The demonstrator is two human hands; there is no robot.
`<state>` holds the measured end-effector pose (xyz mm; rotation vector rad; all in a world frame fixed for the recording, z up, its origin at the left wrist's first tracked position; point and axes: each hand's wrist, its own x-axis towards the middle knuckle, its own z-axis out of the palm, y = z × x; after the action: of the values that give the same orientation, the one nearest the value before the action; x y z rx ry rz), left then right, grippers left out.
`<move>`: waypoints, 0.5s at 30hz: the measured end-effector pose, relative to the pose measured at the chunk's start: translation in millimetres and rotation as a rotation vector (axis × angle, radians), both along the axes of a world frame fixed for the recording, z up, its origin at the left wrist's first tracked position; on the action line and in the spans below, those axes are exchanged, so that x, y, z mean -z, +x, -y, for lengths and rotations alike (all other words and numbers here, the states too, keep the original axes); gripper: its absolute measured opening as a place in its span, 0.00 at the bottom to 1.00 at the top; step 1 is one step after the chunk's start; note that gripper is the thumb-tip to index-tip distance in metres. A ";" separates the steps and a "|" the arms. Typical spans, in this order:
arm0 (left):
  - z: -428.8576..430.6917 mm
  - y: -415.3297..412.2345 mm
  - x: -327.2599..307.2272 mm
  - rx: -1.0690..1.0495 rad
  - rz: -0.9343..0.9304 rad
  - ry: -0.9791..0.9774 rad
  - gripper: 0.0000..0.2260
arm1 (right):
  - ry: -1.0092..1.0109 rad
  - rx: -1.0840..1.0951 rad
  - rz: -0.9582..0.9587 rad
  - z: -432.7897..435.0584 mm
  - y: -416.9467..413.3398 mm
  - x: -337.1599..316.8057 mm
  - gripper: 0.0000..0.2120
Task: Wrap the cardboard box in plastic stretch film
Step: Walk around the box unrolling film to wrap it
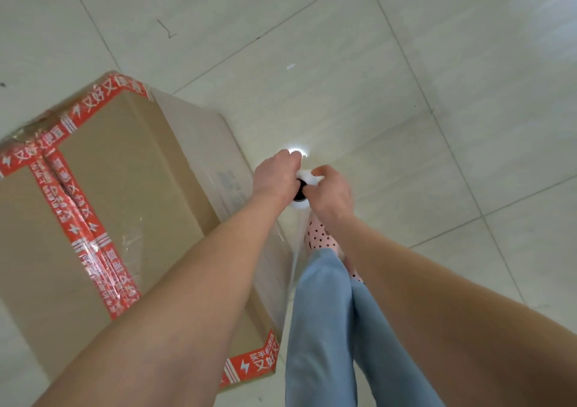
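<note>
A large cardboard box (131, 188) sealed with red printed tape stands on the floor at the left. Clear film covers its right side and shines over part of the top. The stretch film roll (300, 199) stands upright just right of the box, mostly hidden under my hands; a sheet of film (295, 250) runs from it toward the box's near right corner. My left hand (274, 177) is closed over the roll's top end. My right hand (329, 192) pinches a bunched white bit of film (307, 177) beside it. Both hands touch.
Pale tiled floor (406, 78) with dark grout lines surrounds the box. My legs in light blue trousers (324, 328) and a pink dotted shoe (318, 236) stand just right of the box's near corner. A ceiling light reflects off the floor beyond my hands.
</note>
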<state>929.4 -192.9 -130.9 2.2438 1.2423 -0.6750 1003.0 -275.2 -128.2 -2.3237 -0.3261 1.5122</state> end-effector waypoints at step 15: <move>-50.4 -4.9 -1.8 -0.142 0.056 0.016 0.13 | 0.077 -0.071 0.046 -66.2 -9.7 -2.5 0.14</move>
<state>924.5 -142.6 -129.1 2.1480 1.3680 -0.5466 993.3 -209.0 -125.7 -2.3120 -0.4756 1.4534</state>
